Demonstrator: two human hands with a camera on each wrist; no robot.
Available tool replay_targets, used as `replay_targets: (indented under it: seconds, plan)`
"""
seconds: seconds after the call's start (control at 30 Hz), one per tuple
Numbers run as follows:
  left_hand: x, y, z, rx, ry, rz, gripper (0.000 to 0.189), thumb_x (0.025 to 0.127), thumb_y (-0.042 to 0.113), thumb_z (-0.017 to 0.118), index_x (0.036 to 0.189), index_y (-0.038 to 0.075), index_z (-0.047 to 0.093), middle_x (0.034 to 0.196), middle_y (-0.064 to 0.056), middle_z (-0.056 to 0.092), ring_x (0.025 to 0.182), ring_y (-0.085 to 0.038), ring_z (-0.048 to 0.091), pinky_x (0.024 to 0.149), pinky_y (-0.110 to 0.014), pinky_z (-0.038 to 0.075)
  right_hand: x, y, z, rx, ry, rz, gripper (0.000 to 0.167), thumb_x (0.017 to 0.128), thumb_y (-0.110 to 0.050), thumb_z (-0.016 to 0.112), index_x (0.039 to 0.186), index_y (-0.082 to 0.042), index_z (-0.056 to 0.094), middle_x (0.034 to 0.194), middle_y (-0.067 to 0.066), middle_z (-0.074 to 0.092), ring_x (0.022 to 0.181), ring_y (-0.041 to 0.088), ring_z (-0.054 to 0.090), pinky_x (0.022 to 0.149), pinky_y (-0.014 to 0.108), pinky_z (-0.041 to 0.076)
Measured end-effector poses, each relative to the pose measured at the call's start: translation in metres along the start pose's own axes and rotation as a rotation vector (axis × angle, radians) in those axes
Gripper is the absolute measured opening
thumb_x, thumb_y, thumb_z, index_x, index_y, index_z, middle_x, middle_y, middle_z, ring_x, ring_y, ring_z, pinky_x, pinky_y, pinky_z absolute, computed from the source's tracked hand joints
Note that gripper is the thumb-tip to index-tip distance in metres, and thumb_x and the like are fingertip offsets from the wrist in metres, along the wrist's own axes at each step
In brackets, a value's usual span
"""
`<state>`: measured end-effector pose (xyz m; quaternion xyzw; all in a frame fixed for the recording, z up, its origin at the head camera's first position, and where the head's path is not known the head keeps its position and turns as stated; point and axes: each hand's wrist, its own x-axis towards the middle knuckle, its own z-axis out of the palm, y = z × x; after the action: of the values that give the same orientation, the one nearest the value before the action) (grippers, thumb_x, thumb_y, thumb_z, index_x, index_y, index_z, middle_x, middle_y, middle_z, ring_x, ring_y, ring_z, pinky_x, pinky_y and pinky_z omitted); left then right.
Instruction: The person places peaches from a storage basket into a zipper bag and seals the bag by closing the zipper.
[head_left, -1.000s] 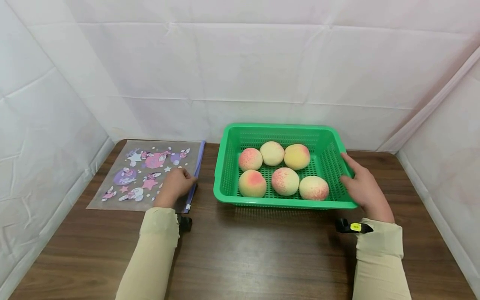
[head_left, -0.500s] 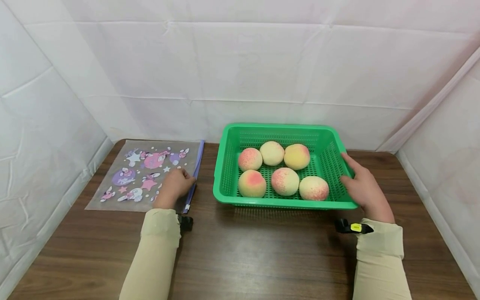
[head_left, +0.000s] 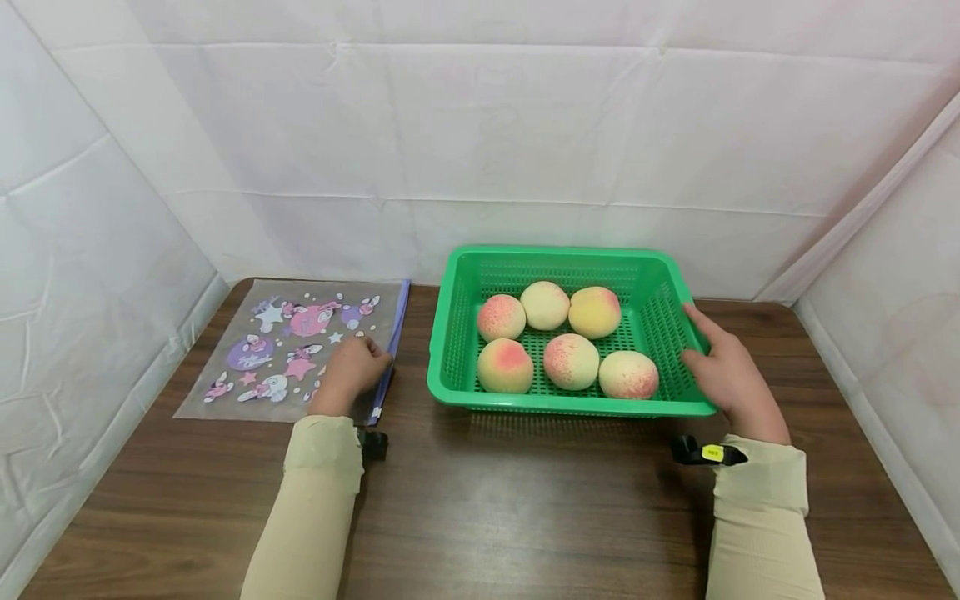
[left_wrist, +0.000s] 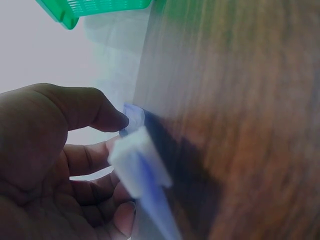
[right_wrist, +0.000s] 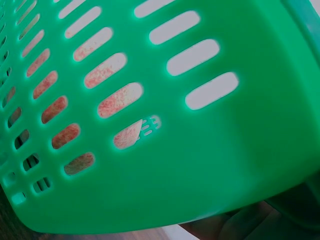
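Observation:
On the left of the table lies a flat clear zip bag (head_left: 251, 392) printed with pink and purple cartoon figures and stars. My left hand (head_left: 352, 375) pinches its purple zip edge between thumb and fingers. Close up in the left wrist view, the white zip slider (left_wrist: 137, 162) shows just beside the fingers. A green plastic basket (head_left: 570, 405) with slotted walls stands right of centre, holding several peaches (head_left: 572, 363) in pink, cream and yellow. At its right end my right hand (head_left: 735, 379) grips the rim, thumb inside. The basket wall fills the right wrist view and hides most of that hand.
The brown wooden table (head_left: 517, 508) extends in front of the bag and basket. White cloth walls (head_left: 480, 125) close off the back and both sides, with the basket standing near the back one. Black camera straps sit at both wrists.

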<state>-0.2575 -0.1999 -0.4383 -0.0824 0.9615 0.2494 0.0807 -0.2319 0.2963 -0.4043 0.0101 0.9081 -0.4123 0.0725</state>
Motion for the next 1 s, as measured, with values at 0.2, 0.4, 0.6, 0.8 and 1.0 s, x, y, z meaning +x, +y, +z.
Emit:
replay_targets:
  seconds: [0.2, 0.4, 0.6, 0.8, 1.0]
  plan:
    - [0.0005, 0.0002, 0.0003, -0.01, 0.012, 0.021, 0.025, 0.089, 0.025, 0.052, 0.081, 0.002, 0.058, 0.079, -0.009, 0.056, 0.073, -0.022, 0.053, 0.063, -0.032, 0.043, 0.0011, 0.0006, -0.0011, -0.013, -0.002, -0.001, 0.068, 0.099, -0.017, 0.038, 0.155, -0.036, 0.004, 0.145, 0.029, 0.039, 0.069, 0.025, 0.052, 0.057, 0.035, 0.045]
    - [0.0013, -0.0025, 0.0015, -0.005, 0.015, 0.011, 0.024, 0.089, 0.025, 0.052, 0.083, 0.003, 0.059, 0.081, -0.01, 0.057, 0.075, -0.023, 0.054, 0.064, -0.033, 0.044, 0.0015, -0.0004, 0.0001, -0.001, -0.002, 0.003, 0.068, 0.099, -0.016, 0.038, 0.155, -0.035, 0.005, 0.133, 0.028, 0.047, 0.067, 0.025, 0.053, 0.055, 0.035, 0.045]
    - [0.0009, -0.0024, 0.0013, -0.001, 0.041, 0.03, 0.021, 0.086, 0.022, 0.051, 0.078, 0.004, 0.06, 0.079, -0.01, 0.058, 0.073, -0.023, 0.054, 0.064, -0.034, 0.044, 0.001, -0.0009, 0.0004, -0.027, 0.005, -0.002, 0.067, 0.099, -0.019, 0.039, 0.155, -0.034, 0.005, 0.141, 0.029, 0.042, 0.071, 0.026, 0.054, 0.057, 0.035, 0.045]
    - [-0.0012, -0.0021, 0.0004, -0.008, 0.065, 0.033, 0.02, 0.085, 0.019, 0.051, 0.076, 0.004, 0.06, 0.076, -0.01, 0.059, 0.071, -0.024, 0.055, 0.062, -0.034, 0.044, -0.0008, -0.004, 0.0021, -0.145, 0.048, -0.043, 0.063, 0.1, -0.028, 0.039, 0.157, -0.024, 0.011, 0.151, 0.031, 0.028, 0.105, 0.043, 0.053, 0.074, 0.051, 0.047]
    - [-0.0028, -0.0002, -0.0026, -0.015, 0.09, 0.038, 0.019, 0.085, 0.018, 0.052, 0.076, 0.003, 0.06, 0.073, -0.01, 0.059, 0.069, -0.024, 0.055, 0.058, -0.032, 0.042, -0.0043, -0.0085, 0.0019, -0.236, 0.147, -0.118, 0.06, 0.099, -0.027, 0.041, 0.154, -0.011, 0.024, 0.151, 0.032, 0.023, 0.128, 0.053, 0.035, 0.092, 0.067, 0.035]
